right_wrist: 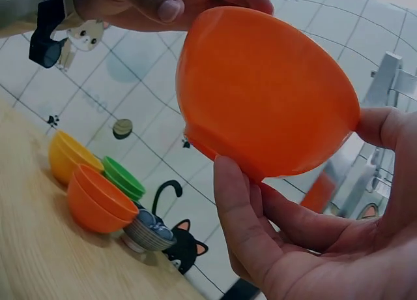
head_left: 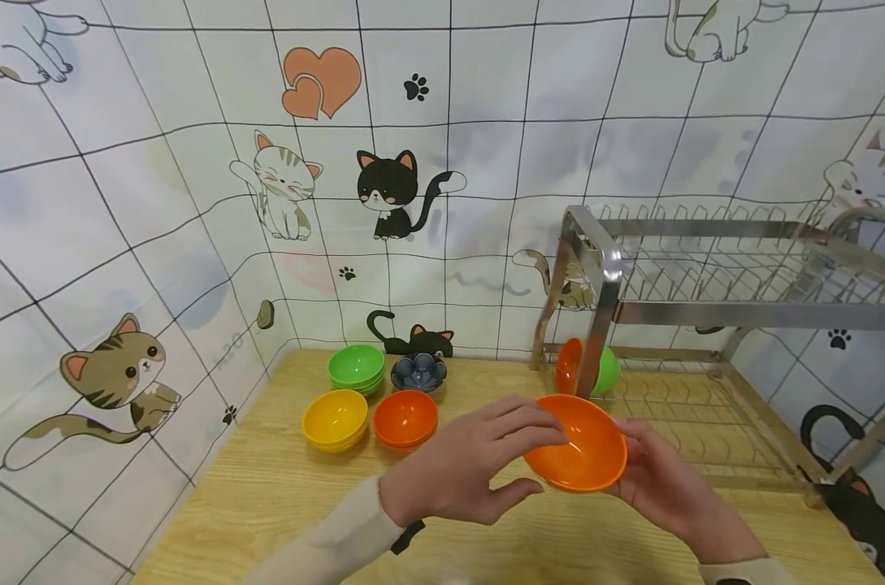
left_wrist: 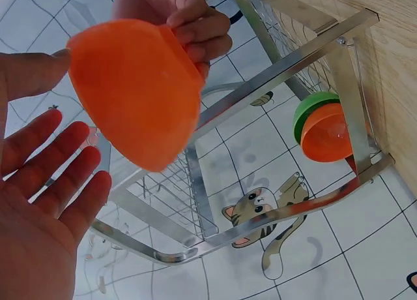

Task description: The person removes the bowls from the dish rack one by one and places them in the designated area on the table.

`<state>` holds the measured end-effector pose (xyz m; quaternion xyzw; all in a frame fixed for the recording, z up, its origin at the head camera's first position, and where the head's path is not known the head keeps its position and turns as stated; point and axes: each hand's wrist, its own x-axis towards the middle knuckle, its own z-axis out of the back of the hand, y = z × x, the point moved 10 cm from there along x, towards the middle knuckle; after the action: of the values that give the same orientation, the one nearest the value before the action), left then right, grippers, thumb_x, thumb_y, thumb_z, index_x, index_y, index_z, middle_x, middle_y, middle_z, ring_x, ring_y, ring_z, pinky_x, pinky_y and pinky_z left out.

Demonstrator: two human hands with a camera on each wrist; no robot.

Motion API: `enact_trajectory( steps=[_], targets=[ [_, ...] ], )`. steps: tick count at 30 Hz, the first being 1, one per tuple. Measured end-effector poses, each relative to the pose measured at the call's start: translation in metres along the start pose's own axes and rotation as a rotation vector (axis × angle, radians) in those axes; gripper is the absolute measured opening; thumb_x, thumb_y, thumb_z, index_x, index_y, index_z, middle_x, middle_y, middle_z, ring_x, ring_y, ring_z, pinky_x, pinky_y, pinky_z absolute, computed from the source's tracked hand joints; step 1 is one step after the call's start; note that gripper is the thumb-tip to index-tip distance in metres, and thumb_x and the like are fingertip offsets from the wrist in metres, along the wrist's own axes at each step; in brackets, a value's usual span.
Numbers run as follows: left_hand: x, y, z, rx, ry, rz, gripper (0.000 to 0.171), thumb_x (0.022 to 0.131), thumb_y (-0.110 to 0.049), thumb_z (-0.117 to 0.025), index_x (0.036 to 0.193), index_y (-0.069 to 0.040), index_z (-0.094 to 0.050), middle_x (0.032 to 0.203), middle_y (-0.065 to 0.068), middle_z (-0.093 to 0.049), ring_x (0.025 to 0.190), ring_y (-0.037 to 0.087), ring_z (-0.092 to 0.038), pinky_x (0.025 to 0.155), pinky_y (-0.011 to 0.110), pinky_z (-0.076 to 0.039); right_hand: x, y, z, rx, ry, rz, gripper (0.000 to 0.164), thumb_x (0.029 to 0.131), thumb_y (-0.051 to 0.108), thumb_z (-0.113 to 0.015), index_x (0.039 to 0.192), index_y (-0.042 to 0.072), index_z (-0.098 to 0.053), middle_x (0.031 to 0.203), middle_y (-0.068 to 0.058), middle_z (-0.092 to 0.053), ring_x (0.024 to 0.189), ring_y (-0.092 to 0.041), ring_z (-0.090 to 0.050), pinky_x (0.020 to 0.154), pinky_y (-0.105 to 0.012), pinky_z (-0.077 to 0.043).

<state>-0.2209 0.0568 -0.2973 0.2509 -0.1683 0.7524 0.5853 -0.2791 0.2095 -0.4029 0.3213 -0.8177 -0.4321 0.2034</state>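
Note:
My right hand [head_left: 669, 491] grips an orange bowl [head_left: 581, 455] by its right side, holding it tilted above the table. In the right wrist view, the thumb of that hand [right_wrist: 313, 228] is at the bowl's rim and its fingers lie against the foot. My left hand [head_left: 479, 459] is at the bowl's left side, fingers extended over the rim. The left wrist view shows its thumb by the bowl's edge [left_wrist: 137, 91] and the other fingers spread apart from it.
A two-tier metal dish rack [head_left: 764, 313] stands at right, with an orange bowl [head_left: 568, 366] and a green bowl [head_left: 607, 371] on its lower tier. Green bowls [head_left: 357, 367], yellow bowls [head_left: 335, 418], orange bowls [head_left: 405, 418] and a dark patterned bowl [head_left: 418, 372] are grouped near the back wall.

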Motion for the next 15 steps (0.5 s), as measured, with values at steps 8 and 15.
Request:
enact_trajectory(
  steps=[8, 15],
  targets=[
    [-0.009, -0.009, -0.006, 0.052, 0.057, 0.01, 0.035, 0.093, -0.023, -0.075, 0.124, -0.013, -0.064, 0.123, -0.003, -0.065, 0.115, 0.01, -0.06, 0.11, 0.015, -0.045, 0.011, -0.01, -0.004, -0.042, -0.043, -0.013, 0.047, 0.114, 0.029, -0.018, 0.139, 0.018, -0.056, 0.137, -0.005, -0.065, 0.121, -0.024, -0.067, 0.107, -0.04, -0.054],
    [-0.015, -0.011, -0.01, 0.101, 0.124, 0.017, 0.014, 0.097, -0.018, -0.07, 0.11, -0.018, -0.072, 0.104, -0.01, -0.069, 0.097, 0.004, -0.06, 0.096, 0.009, -0.048, 0.017, -0.015, -0.001, -0.091, -0.117, -0.048, 0.04, 0.114, 0.032, -0.023, 0.136, 0.02, -0.054, 0.135, -0.005, -0.065, 0.12, -0.024, -0.067, 0.106, -0.04, -0.055]
  ],
)
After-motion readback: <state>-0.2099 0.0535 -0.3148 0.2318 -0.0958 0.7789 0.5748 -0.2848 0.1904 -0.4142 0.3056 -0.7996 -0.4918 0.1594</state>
